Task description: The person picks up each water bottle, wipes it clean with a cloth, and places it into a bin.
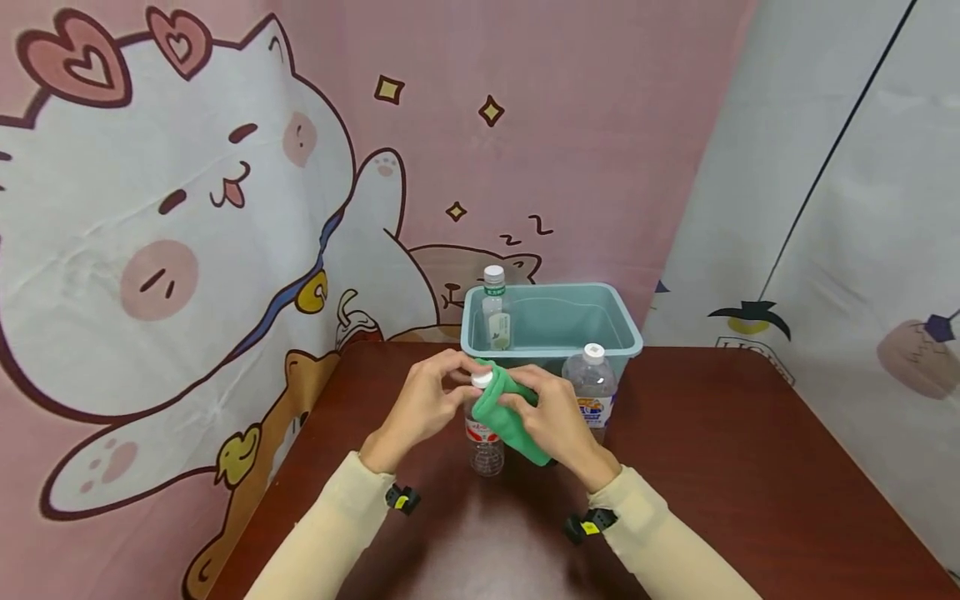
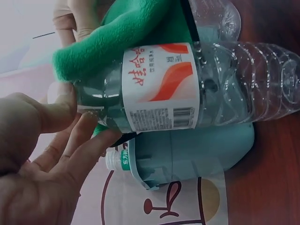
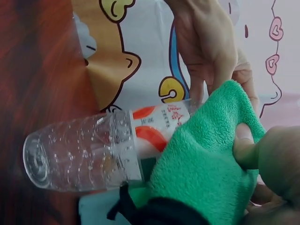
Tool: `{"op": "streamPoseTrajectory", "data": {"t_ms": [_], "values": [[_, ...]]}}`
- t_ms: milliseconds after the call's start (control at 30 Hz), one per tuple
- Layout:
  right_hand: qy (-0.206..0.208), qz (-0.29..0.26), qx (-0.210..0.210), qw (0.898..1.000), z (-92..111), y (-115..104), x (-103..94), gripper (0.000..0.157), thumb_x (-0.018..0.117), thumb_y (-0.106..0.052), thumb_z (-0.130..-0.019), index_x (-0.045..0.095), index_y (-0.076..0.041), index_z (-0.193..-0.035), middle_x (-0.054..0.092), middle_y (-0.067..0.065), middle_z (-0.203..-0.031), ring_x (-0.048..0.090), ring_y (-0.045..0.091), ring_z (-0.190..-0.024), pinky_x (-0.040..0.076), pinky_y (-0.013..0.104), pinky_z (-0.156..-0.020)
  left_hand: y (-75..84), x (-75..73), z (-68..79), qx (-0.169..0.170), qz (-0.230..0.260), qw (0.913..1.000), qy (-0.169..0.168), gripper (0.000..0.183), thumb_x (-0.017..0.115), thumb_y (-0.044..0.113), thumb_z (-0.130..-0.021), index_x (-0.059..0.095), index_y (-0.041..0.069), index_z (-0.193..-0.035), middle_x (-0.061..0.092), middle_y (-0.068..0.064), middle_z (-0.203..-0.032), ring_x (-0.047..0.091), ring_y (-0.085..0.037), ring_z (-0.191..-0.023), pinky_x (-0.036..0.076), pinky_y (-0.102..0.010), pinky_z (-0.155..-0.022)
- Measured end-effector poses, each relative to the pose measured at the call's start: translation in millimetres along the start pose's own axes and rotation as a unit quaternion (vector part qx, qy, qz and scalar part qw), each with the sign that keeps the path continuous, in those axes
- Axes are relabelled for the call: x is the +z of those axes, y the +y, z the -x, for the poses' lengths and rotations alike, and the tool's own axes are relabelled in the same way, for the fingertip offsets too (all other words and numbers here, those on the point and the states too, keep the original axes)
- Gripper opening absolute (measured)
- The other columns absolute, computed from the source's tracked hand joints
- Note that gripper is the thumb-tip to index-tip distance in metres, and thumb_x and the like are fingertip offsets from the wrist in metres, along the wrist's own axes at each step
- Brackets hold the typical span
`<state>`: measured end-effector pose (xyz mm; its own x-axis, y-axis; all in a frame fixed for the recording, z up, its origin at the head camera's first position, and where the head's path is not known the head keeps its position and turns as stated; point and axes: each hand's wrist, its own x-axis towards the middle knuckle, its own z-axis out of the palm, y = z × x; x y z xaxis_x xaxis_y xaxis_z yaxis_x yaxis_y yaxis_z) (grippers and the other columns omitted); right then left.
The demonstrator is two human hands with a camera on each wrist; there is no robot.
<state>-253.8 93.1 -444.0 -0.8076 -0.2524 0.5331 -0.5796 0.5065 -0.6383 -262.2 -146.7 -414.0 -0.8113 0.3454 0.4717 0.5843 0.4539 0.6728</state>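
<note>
A clear plastic bottle (image 1: 487, 454) with a white cap and a red-and-white label (image 2: 159, 89) stands upright between the hands. My left hand (image 1: 427, 396) pinches it at the cap and neck, thumb on one side and fingers on the other. In my right hand (image 1: 551, 412) a fuzzy green cloth (image 3: 206, 154) is pinched between thumb and fingers. The cloth lies against the bottle's neck and shoulder and hides part of them. A dark edge of the cloth shows in the left wrist view.
Behind the hands stands a pale blue plastic bin (image 1: 555, 354), with a white-capped bottle (image 1: 497, 321) in it at the left. A larger clear bottle (image 1: 592, 379) with a white cap stands in front of the bin, right beside my right hand. All rest on a dark red-brown table (image 1: 735, 467).
</note>
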Motion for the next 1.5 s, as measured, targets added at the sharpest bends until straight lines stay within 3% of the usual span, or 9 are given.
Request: {"op": "streamPoseTrajectory", "data": {"t_ms": [200,533,733,967,1100,1300,1500], "values": [[-0.024,0.034,-0.001,0.999,3.6,2.6,-1.0,0.032,0.092,-0.008,-0.099,0.088,-0.007,-0.132,0.087,0.009,-0.127,0.086,0.029,-0.118,0.072,0.050,-0.096,-0.2,-4.3,1.2,0.005,-0.002,0.9999,-0.015,0.032,0.092,0.000,-0.097,0.086,0.016,-0.123,0.082,-0.004,-0.126,0.087,-0.024,-0.108,0.072,-0.031,-0.093],[-0.065,0.088,-0.065,0.992,29.7,45.0,24.0,0.026,0.099,-0.004,-0.088,0.092,-0.005,-0.112,0.089,0.008,-0.106,0.087,0.025,-0.098,0.070,0.040,-0.082,1.7,-9.9,0.4,-0.002,-0.009,0.9995,-0.029,0.030,0.091,0.001,-0.098,0.084,0.015,-0.124,0.084,-0.004,-0.132,0.086,-0.024,-0.107,0.074,-0.044,-0.095],[-0.105,0.105,-0.041,0.988,33.5,54.0,34.3,0.025,0.099,-0.007,-0.090,0.091,-0.007,-0.114,0.089,0.008,-0.108,0.086,0.024,-0.102,0.070,0.038,-0.083,3.1,-13.5,-2.0,-0.006,-0.020,0.9993,-0.030,0.031,0.092,0.002,-0.097,0.083,0.016,-0.124,0.084,-0.002,-0.134,0.085,-0.021,-0.106,0.074,-0.043,-0.095],[-0.137,0.108,-0.016,0.984,39.1,61.5,42.0,0.018,0.097,-0.003,-0.092,0.088,-0.007,-0.108,0.086,0.004,-0.100,0.076,0.010,-0.092,0.059,0.026,-0.074,3.0,-13.0,-4.6,-0.010,-0.016,0.9991,-0.037,0.031,0.091,0.003,-0.099,0.083,0.017,-0.125,0.084,-0.002,-0.137,0.085,-0.021,-0.108,0.073,-0.050,-0.098],[-0.133,0.102,0.006,0.986,40.2,60.9,42.5,0.020,0.097,-0.003,-0.092,0.089,-0.006,-0.110,0.088,0.005,-0.103,0.079,0.013,-0.096,0.061,0.028,-0.075,0.0,-11.1,-4.8,-0.011,-0.019,0.9990,-0.040,0.031,0.091,0.004,-0.099,0.083,0.018,-0.125,0.084,-0.001,-0.138,0.084,-0.020,-0.109,0.074,-0.045,-0.096],[-0.113,0.097,0.018,0.989,43.5,62.8,40.9,0.025,0.099,-0.005,-0.090,0.090,-0.003,-0.113,0.090,0.010,-0.110,0.087,0.028,-0.105,0.069,0.040,-0.084,-1.6,-7.6,-3.6,-0.016,-0.019,0.9987,-0.044,0.032,0.091,0.005,-0.099,0.082,0.018,-0.127,0.083,-0.001,-0.140,0.084,-0.021,-0.110,0.073,-0.042,-0.097],[-0.082,0.067,0.044,0.993,41.7,53.2,34.2,0.026,0.097,-0.004,-0.093,0.091,-0.007,-0.118,0.091,0.006,-0.115,0.086,0.024,-0.110,0.070,0.040,-0.091,-0.6,-7.6,-1.7,-0.016,-0.022,0.9987,-0.044,0.034,0.092,0.004,-0.099,0.082,0.019,-0.128,0.084,-0.001,-0.138,0.083,-0.021,-0.110,0.073,-0.036,-0.095]]}}
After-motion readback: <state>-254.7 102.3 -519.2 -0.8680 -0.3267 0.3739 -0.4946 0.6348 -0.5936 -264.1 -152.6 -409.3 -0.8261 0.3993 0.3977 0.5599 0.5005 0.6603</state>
